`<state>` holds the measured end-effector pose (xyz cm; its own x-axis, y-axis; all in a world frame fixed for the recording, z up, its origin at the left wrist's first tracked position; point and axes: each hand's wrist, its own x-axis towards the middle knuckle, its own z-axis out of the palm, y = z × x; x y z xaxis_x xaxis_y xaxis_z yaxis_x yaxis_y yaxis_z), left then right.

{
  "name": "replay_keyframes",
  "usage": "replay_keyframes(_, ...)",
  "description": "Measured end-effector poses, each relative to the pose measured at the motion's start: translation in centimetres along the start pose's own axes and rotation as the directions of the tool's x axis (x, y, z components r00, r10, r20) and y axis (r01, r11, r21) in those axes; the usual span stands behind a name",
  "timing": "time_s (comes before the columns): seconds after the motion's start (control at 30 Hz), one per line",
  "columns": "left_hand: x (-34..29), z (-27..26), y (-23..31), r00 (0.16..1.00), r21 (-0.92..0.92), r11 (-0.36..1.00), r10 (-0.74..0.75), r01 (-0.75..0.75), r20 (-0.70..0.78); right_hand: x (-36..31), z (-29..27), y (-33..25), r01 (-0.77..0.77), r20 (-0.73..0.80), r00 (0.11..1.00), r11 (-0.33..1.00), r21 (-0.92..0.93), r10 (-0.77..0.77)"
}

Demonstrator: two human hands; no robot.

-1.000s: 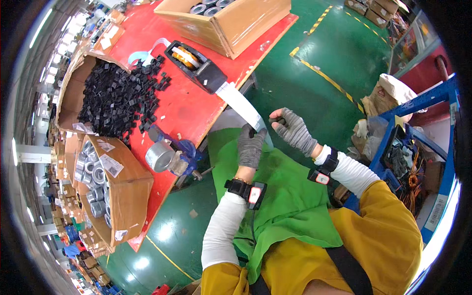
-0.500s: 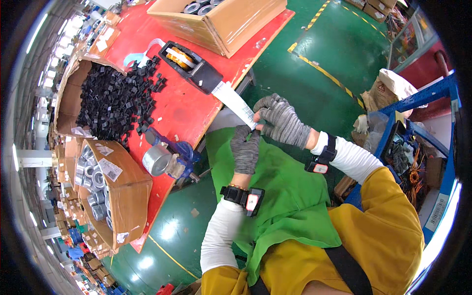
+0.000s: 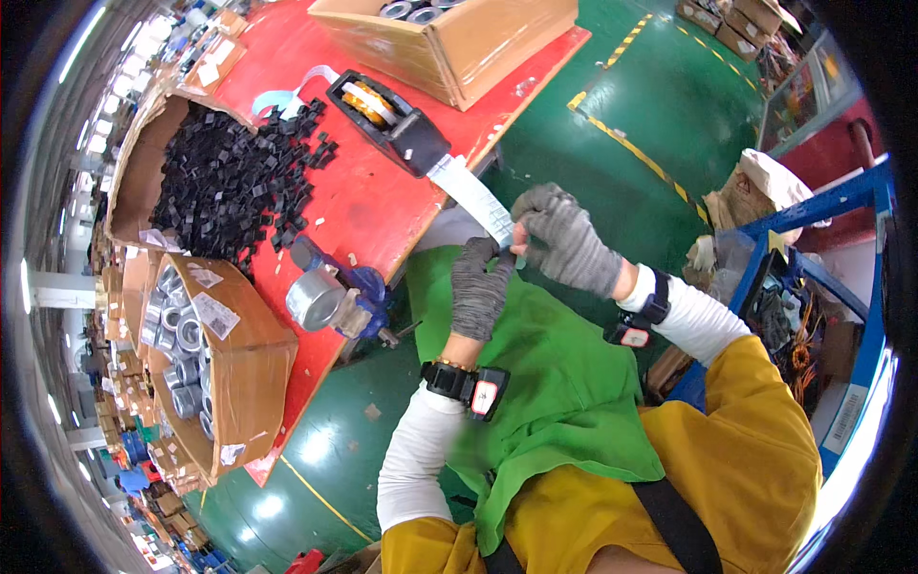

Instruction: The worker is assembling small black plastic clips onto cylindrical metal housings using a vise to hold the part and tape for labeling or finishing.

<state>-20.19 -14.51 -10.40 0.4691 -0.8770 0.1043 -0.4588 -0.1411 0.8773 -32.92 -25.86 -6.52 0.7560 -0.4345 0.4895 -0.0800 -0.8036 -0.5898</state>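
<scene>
Factory packing floor: red workbench (image 3: 382, 206), cardboard boxes of metal rings (image 3: 215, 368), heap of black plastic parts (image 3: 229, 177), green painted floor with yellow-black hazard lines (image 3: 631, 153).

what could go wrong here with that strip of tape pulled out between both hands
The tape strip hangs unsupported between the dispenser and the hands, so it could sag and stick to the table edge or to itself. Both the left hand and the right hand wear knit gloves, which the adhesive might snag.

Red table (image 3: 316, 182), tape dispenser (image 3: 387, 120) far, loose black parts (image 3: 287, 153) left, cardboard box (image 3: 449, 43) far, metal cylinder (image 3: 316, 298) near
</scene>
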Motion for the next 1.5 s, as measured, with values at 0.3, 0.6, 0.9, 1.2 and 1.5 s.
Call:
replay_keyframes(0.3, -2.8, -16.0, 13.0, 0.765, -0.154, 0.922, 0.382, -0.356, 0.519, -1.5, -3.2, -1.7, -0.105, -0.009, 0.994, 0.969, 0.224, 0.11)
replay_keyframes(0.6, 1.8, -26.7, -4.4, 0.9, 0.263, 0.964, 0.069, 0.052, -0.43, -0.4, -0.8, -0.6, -0.258, 0.119, 0.966, 0.902, 0.345, 0.23)
replay_keyframes(0.9, 7.1, -23.9, -8.8, 0.912, 0.885, 0.447, 0.295, 0.132, -0.285, 0.4, -1.0, -1.2, -0.27, 0.133, 0.961, 0.924, 0.271, 0.242)
replay_keyframes(1.2, 0.5, -27.0, 4.3, 0.84, 0.604, 0.784, 0.418, -0.141, -0.347, 11.8, -1.9, -5.7, -0.306, 0.42, 0.908, 0.704, 0.64, 0.013)
replay_keyframes(1.5, -2.7, -24.4, 10.5, 0.88, 0.596, 0.731, 0.467, -0.332, -0.083, 17.1, -0.2, -15.6, -0.312, 0.551, 0.797, 0.614, 0.725, -0.246)
